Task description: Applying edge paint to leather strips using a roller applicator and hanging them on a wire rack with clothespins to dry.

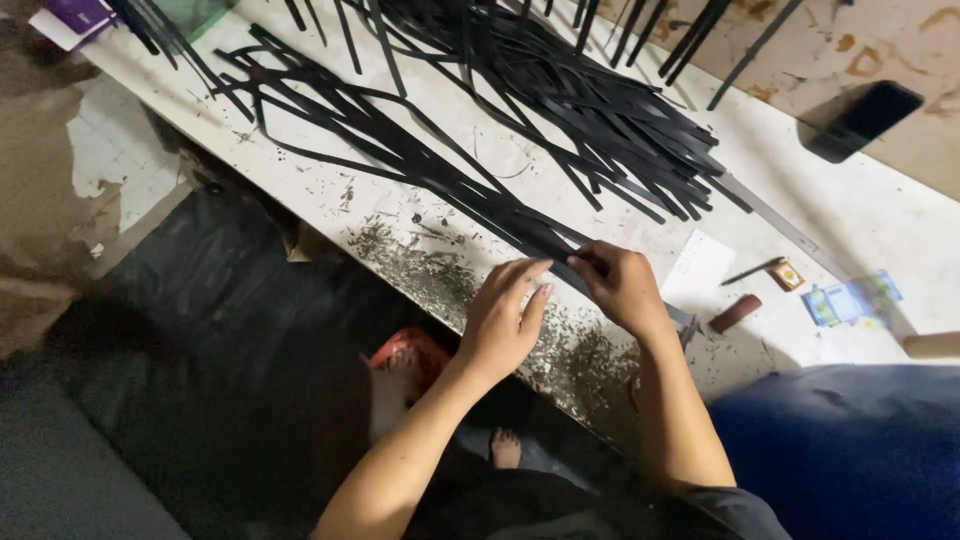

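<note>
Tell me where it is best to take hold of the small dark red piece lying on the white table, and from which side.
Probably across its short width, near the middle, coming from above. The dark red piece lies flat and is elongated, slanting on the white table, with bare surface along both long sides, so fingers could close there.

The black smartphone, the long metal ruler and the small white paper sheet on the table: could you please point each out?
black smartphone [866,118], head view, middle of its dark screen.
long metal ruler [790,232], head view, midway along its bare blade.
small white paper sheet [697,270], head view, centre of the sheet.
</note>
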